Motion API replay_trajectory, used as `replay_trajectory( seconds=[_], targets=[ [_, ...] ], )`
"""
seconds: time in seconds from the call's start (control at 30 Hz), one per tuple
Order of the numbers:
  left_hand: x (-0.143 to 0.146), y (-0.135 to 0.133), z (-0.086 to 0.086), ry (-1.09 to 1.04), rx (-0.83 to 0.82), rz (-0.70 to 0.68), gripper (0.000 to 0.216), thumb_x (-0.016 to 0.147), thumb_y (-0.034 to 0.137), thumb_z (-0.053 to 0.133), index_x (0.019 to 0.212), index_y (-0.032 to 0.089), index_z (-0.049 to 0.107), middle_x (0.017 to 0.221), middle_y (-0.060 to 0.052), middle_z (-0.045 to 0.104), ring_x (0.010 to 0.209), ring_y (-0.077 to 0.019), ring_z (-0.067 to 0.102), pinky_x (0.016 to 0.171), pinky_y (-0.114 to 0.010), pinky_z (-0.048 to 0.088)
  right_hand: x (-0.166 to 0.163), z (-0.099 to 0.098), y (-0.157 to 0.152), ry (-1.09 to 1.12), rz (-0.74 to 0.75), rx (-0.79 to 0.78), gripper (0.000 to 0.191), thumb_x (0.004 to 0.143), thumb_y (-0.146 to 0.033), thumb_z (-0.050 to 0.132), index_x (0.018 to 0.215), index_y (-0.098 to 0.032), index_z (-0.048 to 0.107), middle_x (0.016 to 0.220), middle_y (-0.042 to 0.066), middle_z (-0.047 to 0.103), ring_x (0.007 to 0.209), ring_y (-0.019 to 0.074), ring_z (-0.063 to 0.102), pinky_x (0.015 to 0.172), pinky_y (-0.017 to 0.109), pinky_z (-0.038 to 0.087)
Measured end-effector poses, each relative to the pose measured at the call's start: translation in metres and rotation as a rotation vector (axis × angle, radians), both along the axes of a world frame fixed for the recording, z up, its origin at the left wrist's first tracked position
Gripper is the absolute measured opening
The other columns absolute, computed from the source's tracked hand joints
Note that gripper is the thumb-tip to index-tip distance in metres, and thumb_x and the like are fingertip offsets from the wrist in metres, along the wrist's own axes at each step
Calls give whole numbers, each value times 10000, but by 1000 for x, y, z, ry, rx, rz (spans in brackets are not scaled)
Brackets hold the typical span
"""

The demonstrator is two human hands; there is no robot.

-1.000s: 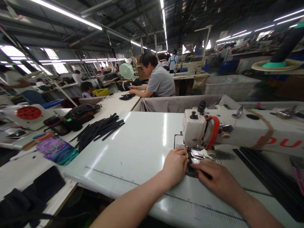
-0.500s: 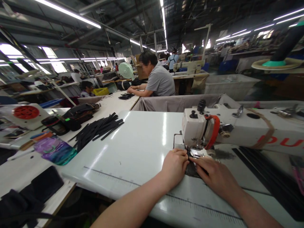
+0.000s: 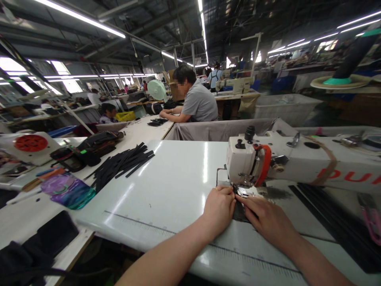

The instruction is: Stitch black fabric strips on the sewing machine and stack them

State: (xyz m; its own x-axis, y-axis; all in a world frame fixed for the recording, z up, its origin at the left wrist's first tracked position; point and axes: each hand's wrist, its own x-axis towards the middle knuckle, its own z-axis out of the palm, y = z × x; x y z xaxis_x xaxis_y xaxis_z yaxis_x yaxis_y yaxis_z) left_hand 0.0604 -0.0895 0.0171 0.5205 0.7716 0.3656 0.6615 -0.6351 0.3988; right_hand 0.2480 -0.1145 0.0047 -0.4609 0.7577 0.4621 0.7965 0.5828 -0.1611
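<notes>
White sewing machine (image 3: 300,159), black strips (image 3: 122,165)

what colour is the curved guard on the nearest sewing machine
The curved guard is orange, clearest in the head view.

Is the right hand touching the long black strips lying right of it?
Apart: the head view shows pale tabletop between the right hand and the long black strips.
</notes>
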Motion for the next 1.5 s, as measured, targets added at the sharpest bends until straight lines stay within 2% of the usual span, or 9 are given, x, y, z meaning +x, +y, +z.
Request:
replay_trajectory(
  seconds=[0.37, 0.53, 0.7, 0.93, 1.0, 1.1, 1.2, 1.33, 1.5],
  targets=[
    [-8, 16, -6, -140, -65, 39, 113, 815, 299, 719, 835, 187, 722, 946, -54, 688, 939, -217, 616, 872, -364, 513, 3, 8, -4, 50, 23, -104, 320, 938, -170, 405, 1133, -236, 649, 1015, 50, 700, 893, 202, 663, 754, 324, 542],
    [-11, 32, -4, -59, -72, 61, 460, 744, 549, 744, 1068, 226, 698, 1256, -90, 593, 1285, -322, 450, 1081, -502, 386, 63, 19, -14, -72, -479, 99, 261, 940, -239, 402, 1018, -212, 650, 991, 129, 682, 852, 286, 669, 671, 386, 523],
    [-14, 31, 0, 38, -106, 43, 448, 784, 539, 689, 1128, 252, 692, 1354, -66, 555, 1361, -334, 384, 1157, -526, 292, 114, 12, -21, -144, -706, -140, 265, 919, -294, 418, 871, -187, 656, 807, 169, 671, 664, 306, 664, 571, 414, 481],
    [-55, 34, 18, -179, -68, 437, 190, 872, 235, 594, 799, 171, 758, 1170, -123, 666, 1184, -306, 540, 1050, -472, 415, 82, 32, -39, 117, -468, -515, 315, 792, -531, 507, 764, -240, 624, 780, 67, 702, 711, 283, 685, 638, 369, 516],
    [-50, 26, 21, -375, -249, 303, 215, 886, 319, 597, 837, 165, 737, 1031, -107, 700, 1005, -258, 628, 920, -423, 500, 54, 40, -45, 188, -369, -573, 320, 801, -539, 513, 852, -245, 628, 755, 34, 697, 675, 241, 678, 611, 322, 520],
    [-27, 11, 18, -628, -837, -100, 380, 818, 472, 655, 1009, 145, 674, 716, -32, 669, 602, -160, 630, 596, -291, 521, 11, 45, -48, 247, -190, -634, 274, 832, -441, 537, 1009, -239, 590, 654, -22, 657, 539, 192, 626, 527, 275, 496],
    [-10, 5, 10, -752, -1121, -157, 425, 757, 506, 694, 913, 115, 630, 553, 14, 587, 448, -108, 541, 468, -215, 428, -11, 44, -39, 320, 55, -540, 277, 977, -326, 372, 1119, -235, 592, 940, 42, 716, 850, 185, 689, 753, 267, 539],
    [-4, 9, 2, -710, -979, 38, 237, 831, 297, 640, 992, 129, 599, 527, 51, 550, 399, -82, 460, 444, -198, 376, -9, 30, -25, 165, 300, -246, 358, 985, -166, 358, 1249, -242, 588, 1107, 75, 677, 1030, 182, 642, 882, 292, 527],
    [-5, 8, 0, -346, -286, 182, 151, 790, 104, 682, 934, 146, 669, 963, -66, 655, 857, -183, 591, 810, -326, 497, -9, 7, -21, -77, 178, 162, 352, 945, -90, 380, 1181, -150, 633, 1122, 141, 640, 1046, 252, 620, 859, 390, 565]
  ],
)
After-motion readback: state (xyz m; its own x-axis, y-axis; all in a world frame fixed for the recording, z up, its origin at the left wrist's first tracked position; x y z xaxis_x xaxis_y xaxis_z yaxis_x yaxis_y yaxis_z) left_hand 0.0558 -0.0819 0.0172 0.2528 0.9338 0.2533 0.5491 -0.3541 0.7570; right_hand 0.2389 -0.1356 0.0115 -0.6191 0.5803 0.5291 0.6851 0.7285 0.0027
